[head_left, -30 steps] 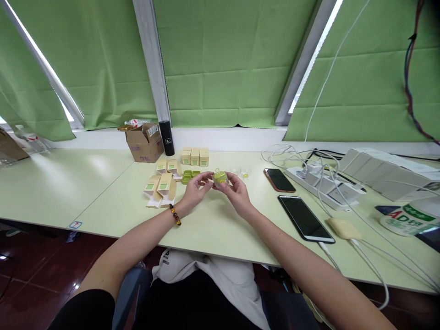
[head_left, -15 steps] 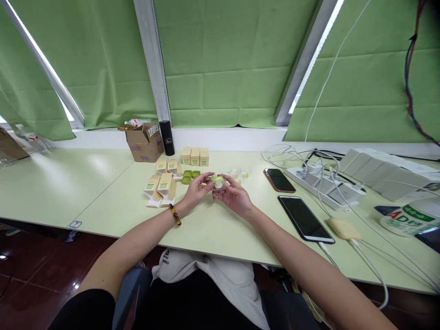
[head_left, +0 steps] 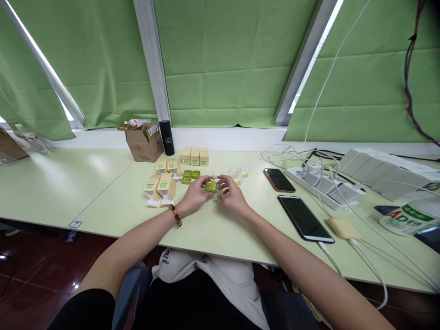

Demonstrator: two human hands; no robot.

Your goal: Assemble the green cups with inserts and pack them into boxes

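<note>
So at the bottom of the frame there was the person's lap, white shirt and dark trousers, with both bare forearms reaching up toward the middle of the picture. The left wrist had a beaded bracelet (head_left: 175, 215) on it. Both hands met just above the pale green table (head_left: 213, 229), a bit left of centre. The left hand (head_left: 194, 196) was curled, fingers pinching the left side of a small green cap (head_left: 210, 185), and the right hand (head_left: 232, 195) was cupped right next to it, fingertips closed on the right side of the same piece. There seemed to be something clear under the cap but honestly it was too small to tell. The cap was held between the two hands, low over the table.

Lower right of the hands lay a black phone (head_left: 305, 218) flat on the table, with a yellowish charger block (head_left: 343, 228) just beside its near end, and a second phone (head_left: 279, 179) with a coppery edge further up. Just behind the hands were little green lids (head_left: 191, 175) and some tiny clear cups (head_left: 240, 173). Left of those, a cluster of beige cartons (head_left: 161, 184), some lying open, and three more standing in a row (head_left: 195, 156) behind. Further back, a brown cardboard box (head_left: 144, 142) and a black cylinder (head_left: 167, 131) near the window sill. A power strip (head_left: 323, 181) with tangled white cables was at right, green blinds (head_left: 227, 59) filling the top
</note>
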